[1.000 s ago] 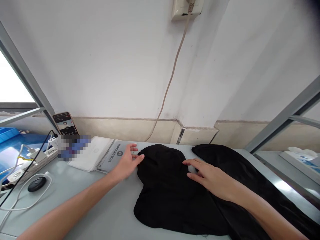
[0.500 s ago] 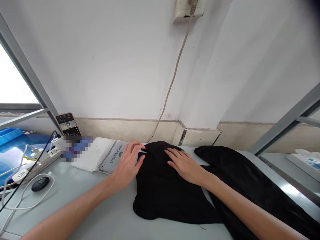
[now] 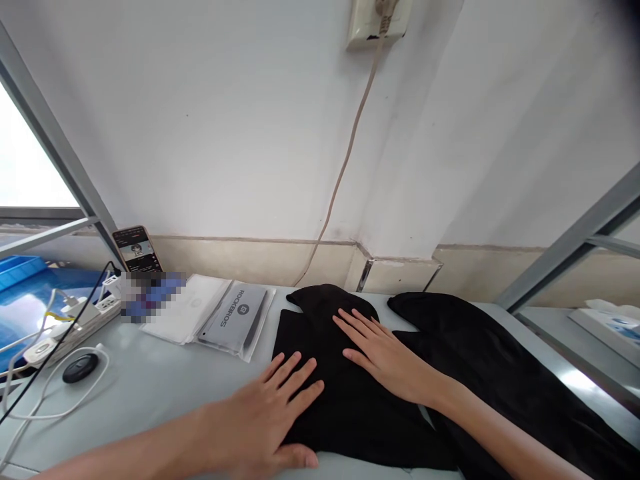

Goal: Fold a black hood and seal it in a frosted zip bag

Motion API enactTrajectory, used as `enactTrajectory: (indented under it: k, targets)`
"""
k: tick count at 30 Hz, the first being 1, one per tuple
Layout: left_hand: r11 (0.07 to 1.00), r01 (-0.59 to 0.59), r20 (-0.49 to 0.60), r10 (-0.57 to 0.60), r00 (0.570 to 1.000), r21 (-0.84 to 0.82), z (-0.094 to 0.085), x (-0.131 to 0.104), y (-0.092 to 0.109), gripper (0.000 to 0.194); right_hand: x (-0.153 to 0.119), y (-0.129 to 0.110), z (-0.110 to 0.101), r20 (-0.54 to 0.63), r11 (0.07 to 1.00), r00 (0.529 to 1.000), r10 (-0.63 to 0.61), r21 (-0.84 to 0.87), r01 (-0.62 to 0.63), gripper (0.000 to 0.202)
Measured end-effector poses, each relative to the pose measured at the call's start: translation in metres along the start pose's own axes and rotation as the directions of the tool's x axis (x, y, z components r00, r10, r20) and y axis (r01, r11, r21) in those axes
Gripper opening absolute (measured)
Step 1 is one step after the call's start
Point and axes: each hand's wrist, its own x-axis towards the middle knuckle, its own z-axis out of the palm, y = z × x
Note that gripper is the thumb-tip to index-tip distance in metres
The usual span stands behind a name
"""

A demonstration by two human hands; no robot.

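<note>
A piece of black cloth lies spread on the pale grey table, its far end rounded and partly split into a flap. My left hand rests over its near left edge, fingers spread. Across the cloth's middle right my right hand lies flat with fingers stretched out. To the right is a second, larger black cloth, running under my right forearm. Neither hand grips anything.
Left of the cloth lies a clear plastic packet with a grey ROCKBROS card. A phone leans at the back left, near a power strip with cables. A round black object sits inside a white cable loop. A tissue box stands far right.
My left hand has moved from the cloth's far left corner down to its near left edge, uncovering the packet. My right hand has shifted slightly toward me, still flat.
</note>
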Motion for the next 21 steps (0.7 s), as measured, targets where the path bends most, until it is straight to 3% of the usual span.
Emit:
enactTrajectory:
  k: [2,5,8,10,12,13,15,18,21]
  targets:
    - [1.0,-0.009,-0.029,0.01,1.0,0.026,-0.008,0.004,0.006,0.074,0.0,-0.002,-0.01,-0.004,1.0,1.0,-0.018,0.017,0.018,0.06]
    - [0.999,0.029,-0.093,-0.026,0.995,0.03,-0.021,0.023,0.0,0.038,0.011,-0.005,-0.024,-0.057,1.0,0.998,0.004,-0.012,-0.005,0.042]
    - [0.984,0.128,-0.271,-0.09,0.958,0.126,-0.03,0.052,-0.029,0.031,0.03,0.0,-0.027,-0.154,0.987,0.979,0.132,-0.069,-0.144,0.039]
    - [0.953,0.292,-0.352,-0.245,0.903,0.086,-0.033,0.071,-0.056,0.036,0.043,0.01,-0.025,-0.193,0.967,0.955,0.223,-0.076,-0.241,0.039]
    - [0.893,0.441,-0.315,-0.446,0.838,-0.091,-0.033,0.089,-0.08,0.041,0.055,0.022,-0.024,-0.16,0.954,0.945,0.284,-0.058,-0.296,0.032]
    - [0.879,0.459,-0.29,-0.476,0.83,-0.131,-0.032,0.097,-0.09,0.041,0.059,0.029,-0.024,-0.119,0.952,0.948,0.296,-0.042,-0.303,0.026]
    - [0.869,0.458,-0.249,-0.493,0.834,-0.186,-0.029,0.11,-0.105,0.037,0.064,0.039,-0.028,-0.018,0.957,0.957,0.289,-0.002,-0.289,0.013]
    - [0.867,0.432,-0.242,-0.487,0.839,-0.247,-0.023,0.121,-0.117,0.027,0.065,0.047,-0.038,0.1,0.967,0.967,0.235,0.079,-0.243,0.018]
    - [0.855,0.407,-0.258,-0.493,0.831,-0.322,-0.021,0.124,-0.124,0.022,0.064,0.05,-0.047,0.118,0.962,0.974,0.195,0.169,-0.214,0.021]
